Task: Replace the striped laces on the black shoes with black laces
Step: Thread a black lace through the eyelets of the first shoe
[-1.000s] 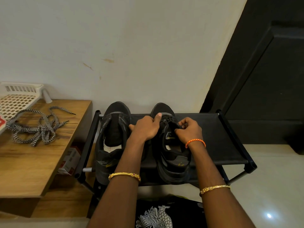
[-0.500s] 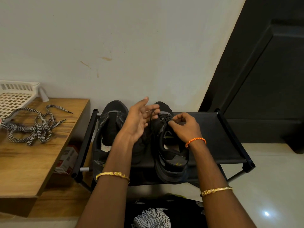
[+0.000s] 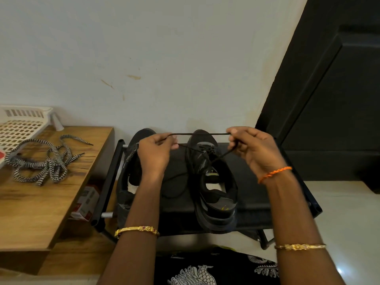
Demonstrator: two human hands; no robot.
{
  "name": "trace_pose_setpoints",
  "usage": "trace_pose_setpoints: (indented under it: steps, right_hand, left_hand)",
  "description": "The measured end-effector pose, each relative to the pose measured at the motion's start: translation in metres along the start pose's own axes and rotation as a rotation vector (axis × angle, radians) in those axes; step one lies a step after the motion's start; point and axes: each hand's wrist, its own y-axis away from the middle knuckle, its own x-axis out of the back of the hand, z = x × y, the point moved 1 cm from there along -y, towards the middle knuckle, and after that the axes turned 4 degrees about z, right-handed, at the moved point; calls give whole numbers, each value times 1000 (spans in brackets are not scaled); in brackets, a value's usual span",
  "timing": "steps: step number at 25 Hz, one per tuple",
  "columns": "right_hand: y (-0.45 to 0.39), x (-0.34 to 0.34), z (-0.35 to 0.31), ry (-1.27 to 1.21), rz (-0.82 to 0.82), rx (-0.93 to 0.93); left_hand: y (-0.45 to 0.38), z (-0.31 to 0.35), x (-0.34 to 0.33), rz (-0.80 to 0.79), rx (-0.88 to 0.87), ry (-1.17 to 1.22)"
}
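Left hand: the left hand [image 3: 154, 153] is being held up over the shoe rack [image 3: 255, 177], with its fingers curled and pinching the black lace [image 3: 200, 134].
Right hand: the right hand [image 3: 254, 150] is being held up at the same height, with its fingers curled round the other part of the same lace.
Black lace: it is being pulled tight in a straight line between the two hands, just above the toe of the right shoe [image 3: 213, 182]. Two more parts of it are running down from the hands to the front holes of that shoe.
Right shoe: it is being kept on the rack, between the two arms, with its toe to the wall.
Left shoe: the left shoe [image 3: 131, 173] is sitting beside it on the rack, partly hidden by the left arm.
Striped laces: the striped laces [image 3: 41, 161] are lying in a loose heap on the wooden table [image 3: 41, 202], well apart from the shoes.
Basket: a white basket [image 3: 20, 126] is resting at the back of the table.
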Motion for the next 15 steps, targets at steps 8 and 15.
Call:
trace_pose_setpoints:
  steps: [8,15]
  right_hand:
    - [-11,33,18,23,264,27]
    - [-14,6,22,294,4,170]
  left_hand:
    - [13,9,-14,-69,-95,-317]
    - [32,11,-39,-493,-208,-146]
